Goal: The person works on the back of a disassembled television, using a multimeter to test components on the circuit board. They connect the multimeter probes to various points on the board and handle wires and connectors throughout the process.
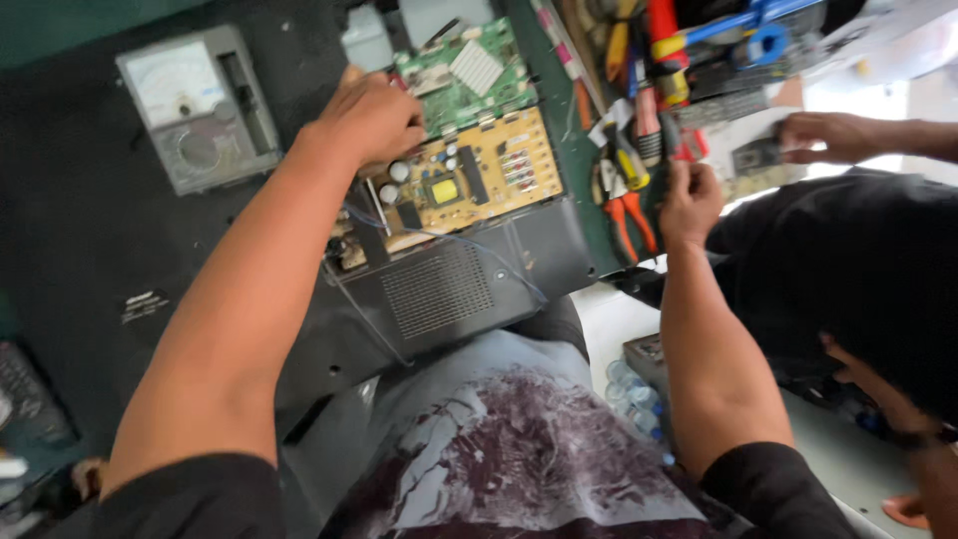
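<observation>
A grey analog meter [200, 108] lies far left on the dark mat. The left hand [371, 118] rests curled on the tan circuit board [479, 172], rigid but fragile, best held by its edges. The right hand [689, 200] clenches around red-handled pliers [631, 215]; a co-worker's hand [828, 137] is beyond.

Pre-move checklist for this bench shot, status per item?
1. Left hand steady on the tan circuit board: ok, it rests on the board's left edge.
2. Right hand at the tool pile: ok, beside the red-handled pliers.
3. What the right hand grips: cannot tell.
4. Analog meter within reach: ok, left of the board.
5. Bench free of other hands: not ok, another person's hand reaches in at right.
</observation>
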